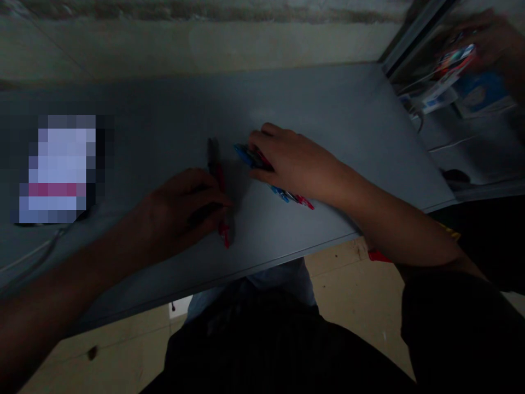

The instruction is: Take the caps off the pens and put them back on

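My left hand [184, 200] is closed over a red pen with a dark end [220, 178], gripping it between thumb and fingertips at or just above the grey table. The pen's red tip end sticks out below my fingers; a second pen beside it may be hidden there. To the right, my right hand [293, 156] is wrapped round a bundle of pens [248, 156]. Blue ends poke out past my fingers on the left, and blue and red ends show below my palm. Most of the bundle is hidden under the hand.
On the grey table [340, 109], a phone-like device with a blurred-out screen [61, 164] lies at left, a cable beside it. A metal frame [418, 35] bounds the right side. Beyond it another person's hand [484, 41] holds colourful items near a blue-and-white box [484, 93].
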`<state>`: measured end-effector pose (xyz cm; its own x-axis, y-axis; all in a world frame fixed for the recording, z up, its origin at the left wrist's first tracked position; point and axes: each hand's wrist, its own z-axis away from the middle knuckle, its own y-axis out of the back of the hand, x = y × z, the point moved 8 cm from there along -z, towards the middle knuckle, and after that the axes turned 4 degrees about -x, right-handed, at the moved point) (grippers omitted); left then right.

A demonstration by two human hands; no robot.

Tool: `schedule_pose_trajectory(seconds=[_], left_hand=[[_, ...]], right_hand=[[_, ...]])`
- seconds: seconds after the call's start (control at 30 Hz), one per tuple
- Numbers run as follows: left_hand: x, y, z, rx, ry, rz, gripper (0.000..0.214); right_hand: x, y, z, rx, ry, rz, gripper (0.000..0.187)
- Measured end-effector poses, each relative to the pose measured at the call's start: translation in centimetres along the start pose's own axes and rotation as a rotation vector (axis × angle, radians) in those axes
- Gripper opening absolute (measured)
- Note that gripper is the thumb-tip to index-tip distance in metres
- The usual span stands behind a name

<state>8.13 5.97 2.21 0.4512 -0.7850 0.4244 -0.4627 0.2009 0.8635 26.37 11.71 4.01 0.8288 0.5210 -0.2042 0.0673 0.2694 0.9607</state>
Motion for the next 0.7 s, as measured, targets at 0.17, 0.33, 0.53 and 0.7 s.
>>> schedule_pose_trajectory(seconds=[0.17, 0.33, 0.53, 0.7], left_hand=[[0.3, 0.0, -0.2, -0.015, -0.017, -0.003, 0.017], [0.3, 0.0, -0.4, -0.014, 0.043, -0.071, 0.029], [-0.3, 0.3, -0.2, 0.022, 0.183, -0.193, 0.027], [-0.5, 0.6, 0.2, 0.059, 0.256, -0.097, 0.022]], right_hand=[[-0.3, 0.5, 0.3, 0.037, 0.001, -0.023, 0.036], [-0.3, 0.7, 0.6, 0.035, -0.038, -0.002, 0.037], [-0.1, 0.5, 0.6, 0.011, -0.078, 0.046, 0.046], [-0.3, 1.0, 0.6, 0.077, -0.036, 0.024, 0.043]])
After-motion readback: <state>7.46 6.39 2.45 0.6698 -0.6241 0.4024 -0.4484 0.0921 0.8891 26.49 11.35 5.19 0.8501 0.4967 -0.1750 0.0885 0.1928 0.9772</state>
